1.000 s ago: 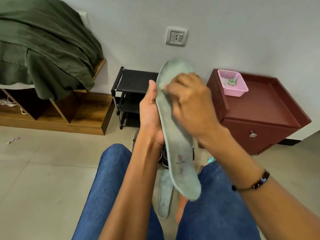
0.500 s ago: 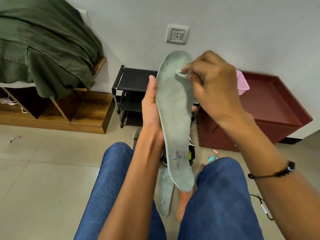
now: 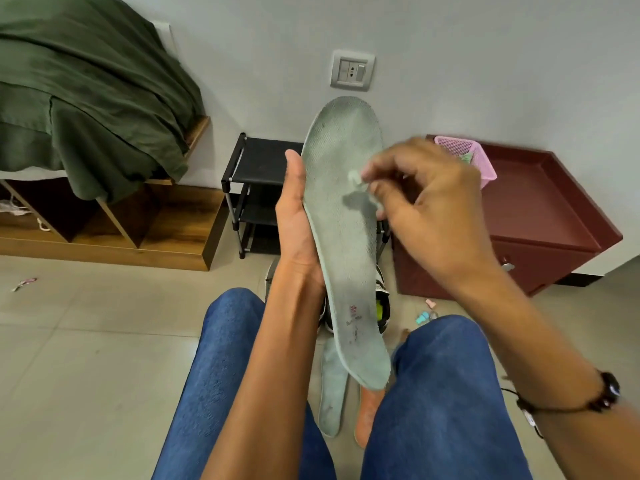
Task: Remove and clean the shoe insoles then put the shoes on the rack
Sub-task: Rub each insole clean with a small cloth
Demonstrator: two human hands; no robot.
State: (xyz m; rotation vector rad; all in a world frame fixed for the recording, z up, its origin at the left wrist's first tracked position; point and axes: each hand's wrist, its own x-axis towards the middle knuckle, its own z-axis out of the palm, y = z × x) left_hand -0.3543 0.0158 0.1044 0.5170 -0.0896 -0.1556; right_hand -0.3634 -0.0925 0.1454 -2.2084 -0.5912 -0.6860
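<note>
My left hand (image 3: pixel 297 216) grips a pale grey-green insole (image 3: pixel 346 244) from behind and holds it upright, toe end up. My right hand (image 3: pixel 426 206) pinches a small whitish wad (image 3: pixel 355 176) against the insole's upper middle; its motion blurs it. A second insole (image 3: pixel 333 393) lies on the floor between my knees, beside an orange one (image 3: pixel 367 410). A shoe (image 3: pixel 382 303) with a neon-yellow inside shows behind the held insole, mostly hidden. The black shoe rack (image 3: pixel 258 174) stands against the wall behind my left hand.
A dark red cabinet (image 3: pixel 540 209) with a pink basket (image 3: pixel 464 150) on top stands right of the rack. A wooden bed base (image 3: pixel 145 233) under a green blanket (image 3: pixel 86 98) lies left. Small bits litter the tiled floor (image 3: pixel 86 341).
My right hand moved down from the toe end to the insole's upper middle, still pinching the wad. The left hand keeps the insole upright.
</note>
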